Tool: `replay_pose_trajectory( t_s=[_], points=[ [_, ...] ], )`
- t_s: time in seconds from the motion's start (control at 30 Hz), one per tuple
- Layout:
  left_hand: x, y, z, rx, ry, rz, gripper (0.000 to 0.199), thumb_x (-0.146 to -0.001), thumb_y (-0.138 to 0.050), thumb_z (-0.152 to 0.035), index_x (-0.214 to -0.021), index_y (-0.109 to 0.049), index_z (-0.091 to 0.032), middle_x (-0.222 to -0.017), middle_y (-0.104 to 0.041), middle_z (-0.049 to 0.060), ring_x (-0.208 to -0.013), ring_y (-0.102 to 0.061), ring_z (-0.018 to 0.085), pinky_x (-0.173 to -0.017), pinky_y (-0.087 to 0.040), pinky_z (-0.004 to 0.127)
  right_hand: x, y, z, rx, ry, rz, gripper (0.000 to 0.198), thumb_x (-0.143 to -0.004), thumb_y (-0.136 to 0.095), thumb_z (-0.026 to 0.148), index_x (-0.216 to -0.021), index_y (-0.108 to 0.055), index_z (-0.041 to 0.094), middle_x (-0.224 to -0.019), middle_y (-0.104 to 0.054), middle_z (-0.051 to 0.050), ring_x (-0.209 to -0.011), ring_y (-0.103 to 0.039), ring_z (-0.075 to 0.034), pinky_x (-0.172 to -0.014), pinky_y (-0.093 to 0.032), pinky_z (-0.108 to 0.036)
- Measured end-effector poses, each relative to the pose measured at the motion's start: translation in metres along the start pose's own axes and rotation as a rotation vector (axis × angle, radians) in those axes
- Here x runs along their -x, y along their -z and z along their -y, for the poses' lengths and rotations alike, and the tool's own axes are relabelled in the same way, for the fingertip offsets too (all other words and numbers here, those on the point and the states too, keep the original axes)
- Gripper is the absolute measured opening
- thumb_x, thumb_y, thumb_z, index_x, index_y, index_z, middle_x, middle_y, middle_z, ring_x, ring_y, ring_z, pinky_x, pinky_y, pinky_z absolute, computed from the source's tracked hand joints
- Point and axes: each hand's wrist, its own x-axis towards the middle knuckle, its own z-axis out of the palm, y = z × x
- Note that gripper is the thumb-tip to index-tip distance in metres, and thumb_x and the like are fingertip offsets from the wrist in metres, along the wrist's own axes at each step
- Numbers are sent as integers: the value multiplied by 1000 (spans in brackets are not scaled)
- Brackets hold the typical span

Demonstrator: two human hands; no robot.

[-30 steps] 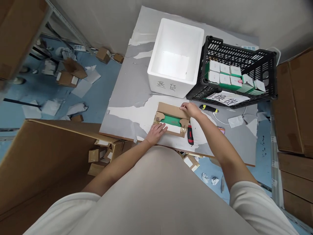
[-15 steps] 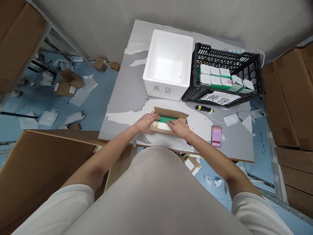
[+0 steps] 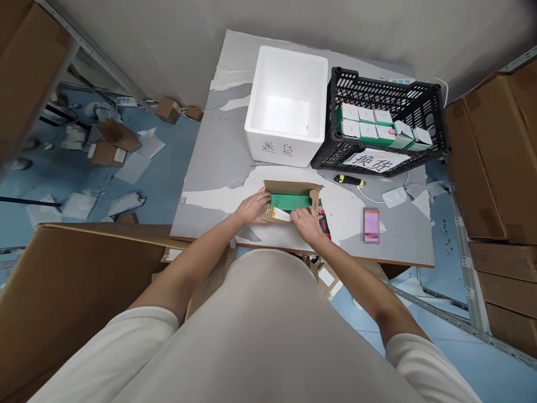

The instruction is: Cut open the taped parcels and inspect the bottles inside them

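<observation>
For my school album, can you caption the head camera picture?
Left hand and right hand on an opened cardboard box with something green inside, near a white bin and black crate.

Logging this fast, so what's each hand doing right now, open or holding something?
Left hand: at the left end of the cardboard box; grip unclear.
Right hand: curled over the front flap, seemingly holding it.

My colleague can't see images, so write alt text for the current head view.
A person's left hand and right hand touch an open cardboard box with a green item inside, on a table. Behind it are a white foam box and a black crate holding green-and-white boxes.
</observation>
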Motion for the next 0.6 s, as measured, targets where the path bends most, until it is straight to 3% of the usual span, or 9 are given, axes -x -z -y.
replay_pose_trajectory(
  t_s=[0.1,0.17,0.3,0.37,0.47,0.53,0.6],
  points=[
    [-2,4,-2,-27,106,17,44,-70,-64,-39,-105,-64,-13,-119,-57,14,-131,-43,30,-105,-44,37,9,-11,3,46,31,-90,31,-93,-31,7,-91,-60,18,-88,-61,-9,-85,-49,-22,-88,-30,-37],
    [-5,6,-4,-40,98,68,45,-71,-62,-39,-107,-64,-13,-121,-55,13,-134,-39,29,-109,-40,36,16,-22,3,47,18,-117,29,-91,-34,6,-88,-60,18,-86,-61,-9,-82,-49,-22,-83,-32,-36],
    [-11,12,-9,-70,76,162,61,-69,-64,-41,-120,-57,-10,-133,-48,17,-137,-31,32,-116,-27,42,30,-38,-1,-22,59,-158,18,-91,-46,20,-96,-62,14,-107,-60,-14,-94,-49,-24,-88,-34,-38],
    [-9,22,-12,-88,72,246,75,-65,-67,-40,-131,-48,-10,-142,-41,19,-139,-27,35,-114,-24,49,36,-37,-5,-94,70,-153,23,-92,-47,30,-98,-62,14,-116,-58,-15,-101,-49,-25,-92,-34,-38],
    [-3,45,-25,-159,81,369,88,-60,-69,-34,-140,-36,-16,-149,-32,17,-140,-23,38,-111,-18,61,34,-21,-12,-159,-3,-73,26,-95,-38,23,-104,-62,16,-106,-62,-11,-95,-54,-21,-83,-39,-32],
    [-3,55,-43,-214,125,344,72,-65,-65,-33,-133,-46,-18,-143,-43,15,-136,-31,37,-109,-15,64,22,-7,-17,-113,-52,-28,30,-94,-36,14,-111,-60,18,-102,-64,-10,-92,-56,-20,-78,-39,-31],
    [-12,54,-66,-238,137,257,40,-78,-53,-34,-114,-61,-19,-123,-61,13,-126,-46,32,-109,-16,61,4,6,-21,-30,-17,27,31,-92,-38,12,-112,-61,18,-104,-65,-10,-96,-57,-22,-81,-38,-33]
  ],
)
